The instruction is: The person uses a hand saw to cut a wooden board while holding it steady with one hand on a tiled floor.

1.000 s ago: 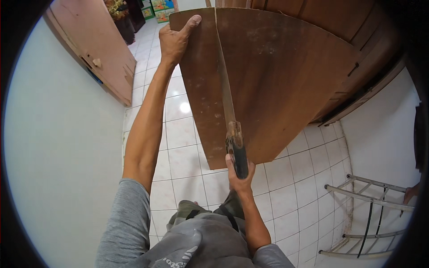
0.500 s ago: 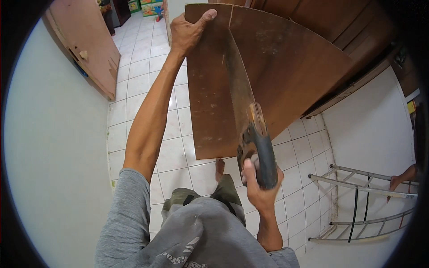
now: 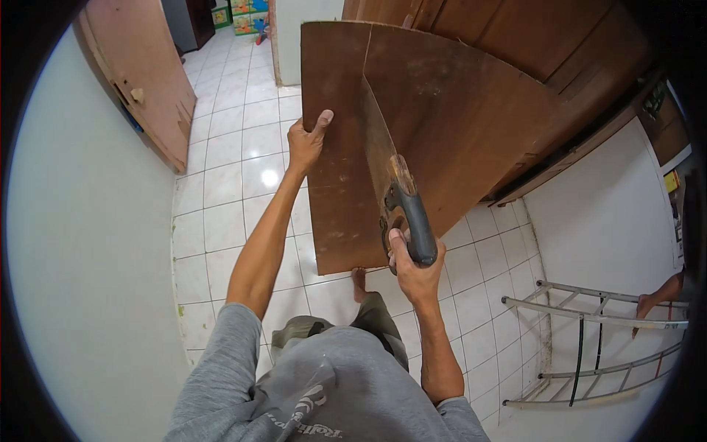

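Observation:
A large brown wooden board (image 3: pixel 456 125) lies flat in front of me, reaching over the white tiled floor. My left hand (image 3: pixel 307 144) grips its left edge, fingers curled over the top. My right hand (image 3: pixel 412 267) is closed around the dark handle of a hand saw (image 3: pixel 390 193). The saw's blade runs away from me along a cut line in the board. My bare foot (image 3: pixel 359 283) shows below the board's near edge.
A pale wooden door (image 3: pixel 140 88) stands open at the left against a white wall (image 3: pixel 81 258). Dark wooden panels (image 3: pixel 530 37) lean behind the board. A metal frame (image 3: pixel 589 346) stands at the lower right, with another person's hand (image 3: pixel 648 303) on it.
My left hand has slid from the board's far edge to its left edge, nearer me. My right hand has drawn the saw back toward me.

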A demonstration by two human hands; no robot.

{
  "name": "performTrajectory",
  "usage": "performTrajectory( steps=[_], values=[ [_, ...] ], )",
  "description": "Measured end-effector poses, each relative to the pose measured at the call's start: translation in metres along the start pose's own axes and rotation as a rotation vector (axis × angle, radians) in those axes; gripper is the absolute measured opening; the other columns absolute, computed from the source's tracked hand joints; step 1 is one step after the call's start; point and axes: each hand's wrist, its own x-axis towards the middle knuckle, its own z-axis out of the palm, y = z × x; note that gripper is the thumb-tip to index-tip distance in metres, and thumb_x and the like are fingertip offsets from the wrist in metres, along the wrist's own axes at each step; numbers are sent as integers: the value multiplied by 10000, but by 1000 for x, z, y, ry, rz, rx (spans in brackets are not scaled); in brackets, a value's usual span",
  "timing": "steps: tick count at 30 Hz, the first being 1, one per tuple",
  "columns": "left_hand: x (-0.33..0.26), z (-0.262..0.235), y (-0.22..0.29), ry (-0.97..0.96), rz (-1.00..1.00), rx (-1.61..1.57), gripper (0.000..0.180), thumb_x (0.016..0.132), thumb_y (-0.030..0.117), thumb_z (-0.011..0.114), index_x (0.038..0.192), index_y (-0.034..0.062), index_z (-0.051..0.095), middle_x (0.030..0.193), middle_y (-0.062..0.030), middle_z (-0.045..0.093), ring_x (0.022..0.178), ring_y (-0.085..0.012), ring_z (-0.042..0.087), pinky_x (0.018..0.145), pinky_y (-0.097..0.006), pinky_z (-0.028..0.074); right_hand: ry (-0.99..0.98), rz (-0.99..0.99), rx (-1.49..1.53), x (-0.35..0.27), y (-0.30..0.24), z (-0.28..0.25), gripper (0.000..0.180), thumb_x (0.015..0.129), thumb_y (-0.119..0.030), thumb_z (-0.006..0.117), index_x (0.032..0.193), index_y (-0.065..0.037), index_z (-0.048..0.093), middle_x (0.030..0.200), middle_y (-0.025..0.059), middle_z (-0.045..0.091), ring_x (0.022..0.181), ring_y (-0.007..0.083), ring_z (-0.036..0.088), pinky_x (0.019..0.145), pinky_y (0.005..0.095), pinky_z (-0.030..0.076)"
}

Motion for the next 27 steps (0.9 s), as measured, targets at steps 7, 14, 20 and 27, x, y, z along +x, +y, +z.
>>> performTrajectory(
  steps=[7, 14, 20, 27],
  values=[
    [-5, 10, -15, 80, -47, -173, 457, 827, 394, 722, 996, -27, 660, 889, -51, 685, 800, -99, 575, 750, -254, 469, -2, -24, 43, -12, 24, 10, 159, 832, -83, 664, 744, -24, 545, 584, 19, 528, 511, 78, 498, 473, 249, 392],
    [-3, 6, 4, -118, -185, -364, 378, 834, 323, 730, 972, -21, 657, 879, -18, 668, 788, -77, 561, 742, -233, 465, -5, -48, -176, -31, 18, 3, 68, 781, -17, 642, 813, 20, 596, 614, 95, 587, 519, 172, 587, 507, 286, 445],
    [0, 18, 6, -92, -206, -383, 400, 844, 319, 719, 1026, -30, 647, 894, -20, 671, 795, -88, 565, 754, -251, 478, 90, 46, -83, -18, 16, 8, 91, 829, 57, 604, 861, -3, 544, 654, 70, 586, 540, 111, 563, 487, 247, 453],
    [17, 17, -11, -18, -175, -396, 412, 836, 351, 725, 974, -27, 634, 880, -32, 651, 799, -90, 559, 750, -247, 459, -13, 156, 21, 33, -33, -1, 92, 845, 27, 581, 781, -33, 556, 598, 34, 543, 487, 100, 527, 485, 247, 445]
  ],
)
